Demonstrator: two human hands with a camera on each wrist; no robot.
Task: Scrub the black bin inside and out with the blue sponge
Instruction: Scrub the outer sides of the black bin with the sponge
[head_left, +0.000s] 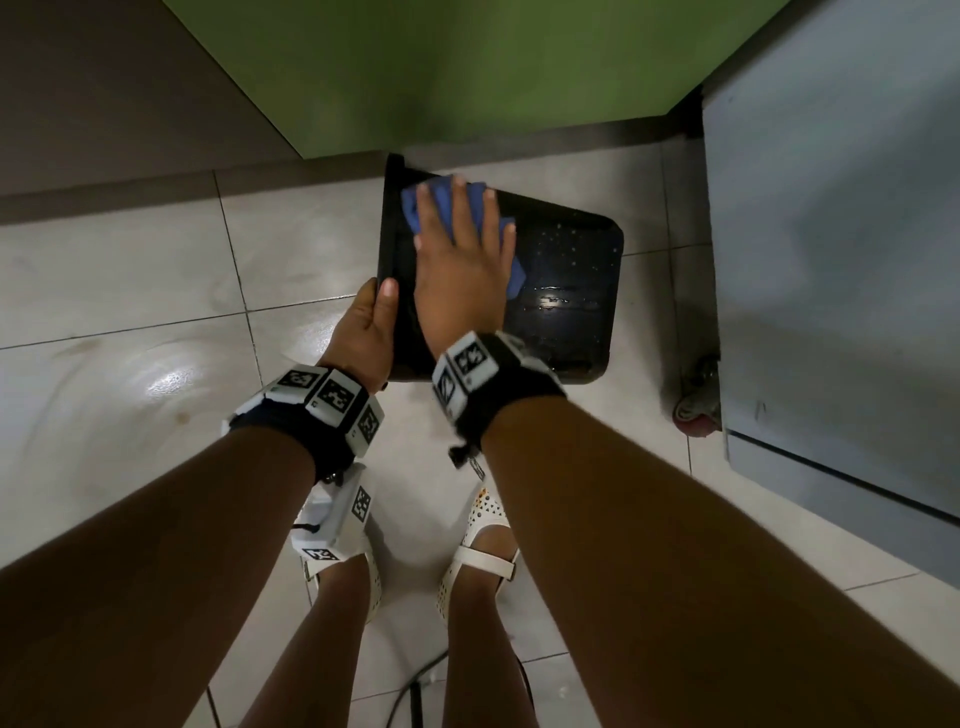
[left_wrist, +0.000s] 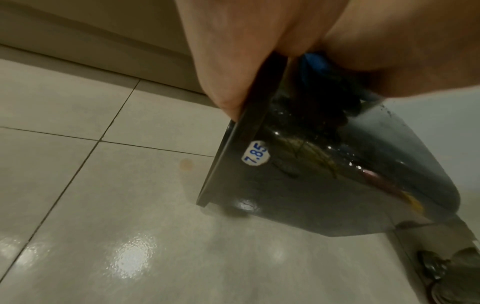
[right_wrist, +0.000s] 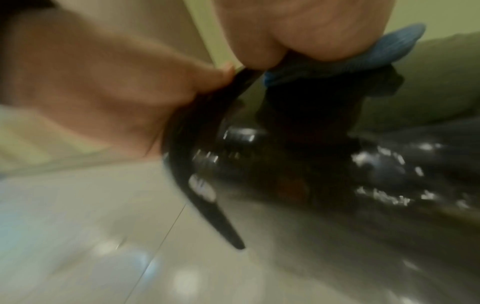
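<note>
The black bin (head_left: 566, 270) is tipped on its side above the pale tiled floor (head_left: 119, 291), its rim toward the person's left and its base pointing right toward a grey cabinet (head_left: 831, 234). The left hand (head_left: 366, 332) grips the rim at the near corner, thumb on the outside edge, the other fingers hidden behind it. From the left wrist view the thumb (left_wrist: 228, 67) lies along the rim, and a small white price sticker (left_wrist: 255, 153) shows just under that rim on the bin's wall. The bin's lower corner sits close to the floor there; whether it touches, I cannot tell.

The right hand (head_left: 460, 260) lies flat on the bin's upturned side, fingers spread and nearly straight, pressing the blue sponge (head_left: 441, 200) against the plastic. The sponge peeks out between and beyond the fingers, close to the rim end of the bin. The right wrist view is blurred, yet the sponge (right_wrist: 384, 51) shows as a blue edge under the palm, with the dark rim curving below.

The bin's side glistens: droplets and a bright wet streak lie to the right of the hand. A green wall (head_left: 441, 67) stands beyond the bin, and the cabinet's wheel (head_left: 696, 410) rests on the tiles at the right. Down below, two feet in white shoes (head_left: 478, 551) stand on the floor.
</note>
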